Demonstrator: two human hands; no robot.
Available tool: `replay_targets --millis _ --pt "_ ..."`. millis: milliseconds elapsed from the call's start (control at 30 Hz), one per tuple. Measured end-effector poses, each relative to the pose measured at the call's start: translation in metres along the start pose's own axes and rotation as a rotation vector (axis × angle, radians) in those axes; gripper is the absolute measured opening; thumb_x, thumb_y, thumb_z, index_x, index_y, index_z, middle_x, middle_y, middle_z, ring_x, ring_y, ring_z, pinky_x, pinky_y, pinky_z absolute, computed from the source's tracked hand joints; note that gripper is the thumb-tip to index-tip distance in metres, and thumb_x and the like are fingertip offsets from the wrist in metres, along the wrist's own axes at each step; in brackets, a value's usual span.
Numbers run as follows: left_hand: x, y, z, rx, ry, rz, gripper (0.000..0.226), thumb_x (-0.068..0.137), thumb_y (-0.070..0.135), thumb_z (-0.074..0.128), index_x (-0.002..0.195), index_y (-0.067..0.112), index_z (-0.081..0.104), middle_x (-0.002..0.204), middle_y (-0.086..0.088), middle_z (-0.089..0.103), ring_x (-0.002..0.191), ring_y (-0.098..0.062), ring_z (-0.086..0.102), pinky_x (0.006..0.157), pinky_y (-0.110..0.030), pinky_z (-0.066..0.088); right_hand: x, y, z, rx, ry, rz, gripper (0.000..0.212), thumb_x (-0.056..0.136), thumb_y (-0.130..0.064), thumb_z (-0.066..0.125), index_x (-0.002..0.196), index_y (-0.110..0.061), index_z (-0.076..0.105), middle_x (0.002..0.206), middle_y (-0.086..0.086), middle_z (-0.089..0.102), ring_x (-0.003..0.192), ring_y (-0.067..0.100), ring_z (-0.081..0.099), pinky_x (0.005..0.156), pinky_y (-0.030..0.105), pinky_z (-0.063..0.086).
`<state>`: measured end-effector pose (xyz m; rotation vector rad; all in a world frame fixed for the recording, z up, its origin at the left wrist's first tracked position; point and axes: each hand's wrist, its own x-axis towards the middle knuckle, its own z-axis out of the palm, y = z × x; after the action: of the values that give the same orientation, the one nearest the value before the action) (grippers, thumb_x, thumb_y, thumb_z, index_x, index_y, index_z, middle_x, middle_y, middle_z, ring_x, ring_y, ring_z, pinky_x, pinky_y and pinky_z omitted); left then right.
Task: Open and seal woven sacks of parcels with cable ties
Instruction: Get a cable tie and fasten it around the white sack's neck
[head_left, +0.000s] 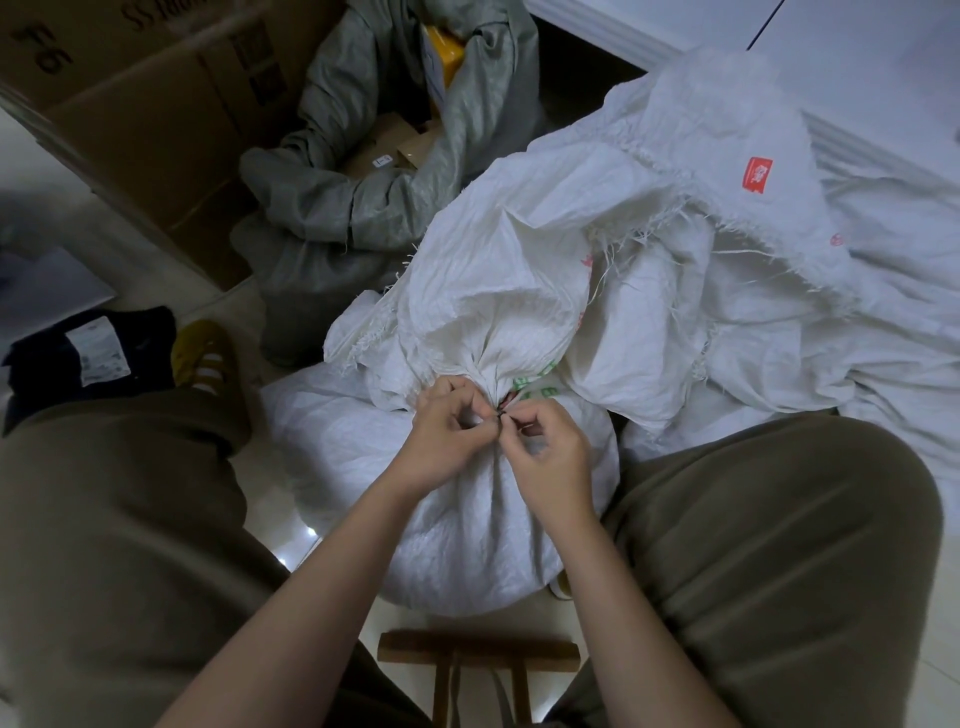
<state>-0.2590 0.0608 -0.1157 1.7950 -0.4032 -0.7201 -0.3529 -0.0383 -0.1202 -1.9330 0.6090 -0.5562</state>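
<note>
A full white woven sack (457, 519) stands on the floor between my knees, its mouth gathered into a tight neck (493, 364). A small dark cable tie (500, 414) sits at that neck. My left hand (441, 436) and my right hand (545, 447) meet there, fingers curled, each pinching the tie from its own side. The loose top of the sack fans out above my hands. Most of the tie is hidden by my fingers.
More white woven sacks (727, 249) are heaped to the right. A grey sack (363, 171) holding cardboard parcels lies open behind, beside a big cardboard box (156, 104). A black parcel with a label (93, 353) lies at left. A wooden stool (478, 654) is under me.
</note>
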Motion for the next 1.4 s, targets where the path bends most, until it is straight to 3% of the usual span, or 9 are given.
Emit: replay_targets --millis 233,467,667,767,900,1067,1133,1233,1400 --pt "0.003 0.003 -0.002 0.013 0.006 0.009 0.005 0.06 0.042 0.059 0.062 0.038 0.061 0.086 0.019 0.051 0.105 -0.019 0.046 0.099 -0.04 0.037 -0.002 -0.004 -0.002 0.019 0.031 -0.037 0.016 0.084 -0.024 0.061 0.087 -0.01 0.066 0.084 -0.005 0.066 0.078 0.01 0.063 0.073 0.024 0.053" --pt "0.0 0.003 0.0 0.034 0.011 0.025 0.013 0.059 0.044 0.059 0.065 0.033 0.063 0.084 0.031 0.051 0.107 -0.021 0.046 0.1 -0.043 0.039 0.0 0.001 -0.004 -0.042 0.006 -0.082 0.012 0.084 -0.018 0.06 0.08 -0.008 0.064 0.084 -0.005 0.063 0.081 0.005 0.059 0.071 0.024 0.051" --pt "0.001 0.006 -0.002 0.051 0.019 0.014 0.01 0.059 0.043 0.058 0.064 0.036 0.063 0.087 0.017 0.054 0.107 -0.021 0.047 0.101 -0.047 0.039 -0.004 -0.001 -0.003 -0.01 0.028 -0.099 0.018 0.085 -0.024 0.06 0.083 -0.007 0.066 0.09 -0.008 0.066 0.085 0.005 0.063 0.075 0.019 0.052" --pt "0.001 0.007 -0.003 0.042 0.0 0.014 0.012 0.057 0.044 0.057 0.064 0.036 0.063 0.087 0.021 0.052 0.108 -0.02 0.046 0.101 -0.04 0.038 -0.003 -0.001 -0.004 0.07 0.03 -0.018 0.004 0.085 -0.016 0.066 0.082 -0.014 0.066 0.088 -0.006 0.067 0.085 0.008 0.065 0.076 0.021 0.052" --pt "-0.001 0.008 -0.003 0.038 -0.019 0.018 0.01 0.057 0.046 0.058 0.064 0.04 0.063 0.086 0.034 0.048 0.11 -0.022 0.045 0.099 -0.038 0.037 0.001 -0.008 -0.004 0.342 0.009 0.261 0.023 0.084 0.003 0.069 0.082 -0.02 0.063 0.083 0.001 0.069 0.08 0.014 0.067 0.075 0.019 0.051" --pt "0.0 0.005 -0.004 0.075 -0.021 0.037 0.009 0.059 0.043 0.061 0.064 0.036 0.064 0.092 0.017 0.05 0.107 -0.02 0.047 0.095 -0.035 0.04 0.009 -0.01 -0.011 0.386 -0.09 0.416 0.023 0.082 0.003 0.07 0.087 -0.019 0.066 0.086 -0.002 0.069 0.079 0.0 0.066 0.074 0.015 0.05" --pt "0.0 0.004 -0.004 0.091 -0.018 0.012 0.005 0.068 0.033 0.068 0.065 0.033 0.064 0.093 0.016 0.049 0.106 -0.016 0.046 0.096 -0.024 0.036 0.011 -0.009 -0.011 0.352 -0.118 0.432 0.024 0.084 0.0 0.07 0.088 -0.023 0.068 0.086 -0.006 0.07 0.08 -0.002 0.066 0.075 0.014 0.05" --pt "-0.003 0.007 -0.001 0.262 0.046 0.013 0.017 0.084 0.022 0.068 0.074 0.034 0.063 0.094 0.016 0.049 0.106 -0.009 0.039 0.087 -0.002 0.019 0.008 -0.009 -0.01 0.278 -0.114 0.395 0.023 0.089 -0.007 0.066 0.091 -0.03 0.068 0.09 -0.009 0.071 0.086 0.003 0.067 0.076 0.015 0.049" --pt "-0.012 0.014 -0.006 0.64 0.173 0.16 0.004 0.089 0.026 0.063 0.089 0.027 0.067 0.099 0.016 0.049 0.108 -0.011 0.037 0.093 -0.021 0.01 0.0 -0.016 -0.012 0.152 -0.198 0.414 0.036 0.094 -0.018 0.06 0.128 -0.027 0.055 0.103 -0.007 0.064 0.09 0.0 0.061 0.078 0.01 0.047"
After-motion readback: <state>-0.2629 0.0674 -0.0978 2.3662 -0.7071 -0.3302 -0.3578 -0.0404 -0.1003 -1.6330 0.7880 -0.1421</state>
